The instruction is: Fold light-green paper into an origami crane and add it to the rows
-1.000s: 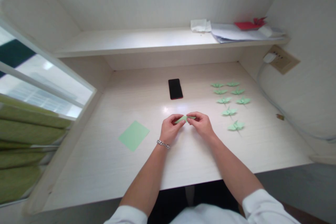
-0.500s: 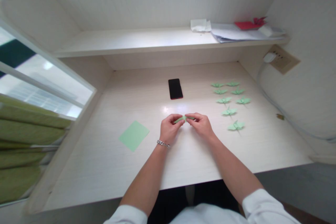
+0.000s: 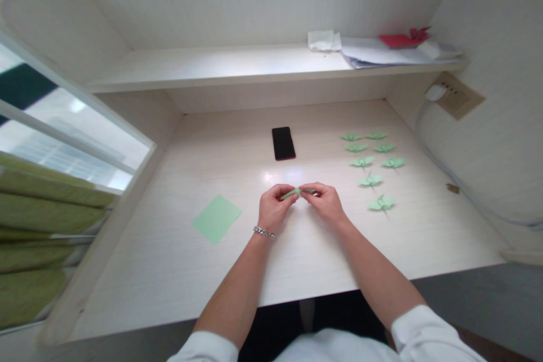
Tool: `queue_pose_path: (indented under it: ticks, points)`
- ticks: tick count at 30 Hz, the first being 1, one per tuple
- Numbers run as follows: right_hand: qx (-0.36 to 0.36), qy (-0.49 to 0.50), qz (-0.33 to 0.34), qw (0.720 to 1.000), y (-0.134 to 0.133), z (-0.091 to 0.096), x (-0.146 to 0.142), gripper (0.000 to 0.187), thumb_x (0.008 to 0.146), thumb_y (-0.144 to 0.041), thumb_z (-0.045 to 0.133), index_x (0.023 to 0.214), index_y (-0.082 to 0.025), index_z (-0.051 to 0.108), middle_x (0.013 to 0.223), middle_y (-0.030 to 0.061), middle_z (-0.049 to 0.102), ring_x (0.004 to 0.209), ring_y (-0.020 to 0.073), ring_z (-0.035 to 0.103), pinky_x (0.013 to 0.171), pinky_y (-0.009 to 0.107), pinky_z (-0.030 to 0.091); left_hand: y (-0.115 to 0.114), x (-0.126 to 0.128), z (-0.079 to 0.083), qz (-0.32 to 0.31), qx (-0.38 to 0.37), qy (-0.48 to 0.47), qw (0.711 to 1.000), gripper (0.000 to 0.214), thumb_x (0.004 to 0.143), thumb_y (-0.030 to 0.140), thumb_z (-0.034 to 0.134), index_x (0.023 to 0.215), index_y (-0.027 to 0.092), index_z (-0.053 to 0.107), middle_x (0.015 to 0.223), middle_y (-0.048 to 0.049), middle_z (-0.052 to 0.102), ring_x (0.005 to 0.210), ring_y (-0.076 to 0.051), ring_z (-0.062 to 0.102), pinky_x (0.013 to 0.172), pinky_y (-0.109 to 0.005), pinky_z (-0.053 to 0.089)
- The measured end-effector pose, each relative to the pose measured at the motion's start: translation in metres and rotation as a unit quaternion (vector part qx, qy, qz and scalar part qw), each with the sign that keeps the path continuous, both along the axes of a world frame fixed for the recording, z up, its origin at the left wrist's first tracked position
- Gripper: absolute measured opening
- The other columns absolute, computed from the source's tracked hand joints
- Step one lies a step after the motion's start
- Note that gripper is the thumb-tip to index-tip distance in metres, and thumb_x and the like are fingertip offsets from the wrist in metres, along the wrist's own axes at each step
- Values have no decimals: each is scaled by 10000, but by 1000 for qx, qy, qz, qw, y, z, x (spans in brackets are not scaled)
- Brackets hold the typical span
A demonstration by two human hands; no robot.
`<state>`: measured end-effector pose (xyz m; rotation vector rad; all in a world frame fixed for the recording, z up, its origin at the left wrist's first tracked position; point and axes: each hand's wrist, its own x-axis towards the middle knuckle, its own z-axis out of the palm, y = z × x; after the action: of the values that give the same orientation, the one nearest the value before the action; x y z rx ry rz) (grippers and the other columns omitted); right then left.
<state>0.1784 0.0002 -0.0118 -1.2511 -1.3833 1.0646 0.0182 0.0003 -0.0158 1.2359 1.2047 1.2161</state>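
Between my two hands is a small folded piece of green paper [image 3: 297,190], mostly covered by the fingers. My left hand [image 3: 274,206], with a silver chain bracelet at its wrist, pinches the paper's left side between thumb and fingers. On the other side my right hand [image 3: 323,202] pinches it the same way. A flat green paper sheet [image 3: 216,219] lies on the desk to the left of my hands. Several folded green paper cranes [image 3: 370,180] stand in two rough columns at the right.
A black phone [image 3: 283,143] lies on the white desk [image 3: 169,271] beyond my hands. Above the back runs a shelf [image 3: 212,65] with papers [image 3: 377,52] and a red folded paper piece [image 3: 419,34]. A cable [image 3: 462,186] hangs from a wall socket [image 3: 458,96] at the right.
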Motion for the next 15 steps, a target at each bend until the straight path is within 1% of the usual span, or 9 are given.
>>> queue_pose_path:
  ticks: [5, 10, 15]
  points:
    - [0, 8, 4, 1000, 0, 0, 0, 151, 706, -316, 683, 783, -195, 729, 830, 57, 718, 758, 195, 650, 665, 288, 514, -1, -1, 0, -4, -2, 33, 999, 214, 641, 304, 756, 773, 149, 691, 730, -49, 697, 648, -164, 644, 629, -286, 526]
    - [-16, 6, 38, 999, 0, 2, 2, 191, 696, -272, 676, 859, -179, 713, 857, 62, 716, 803, 199, 655, 684, 287, 513, -1, -2, 1, -34, -13, 31, 999, 210, 638, 297, 754, 775, 149, 694, 740, -52, 698, 673, -167, 645, 635, -283, 528]
    - [-20, 13, 72, 997, 2, 1, 5, 165, 692, -245, 667, 830, -169, 718, 835, 55, 718, 798, 189, 653, 761, 308, 502, -1, -3, 2, -72, -58, -4, 996, 227, 630, 291, 757, 782, 137, 689, 720, -50, 693, 633, -155, 635, 622, -286, 531]
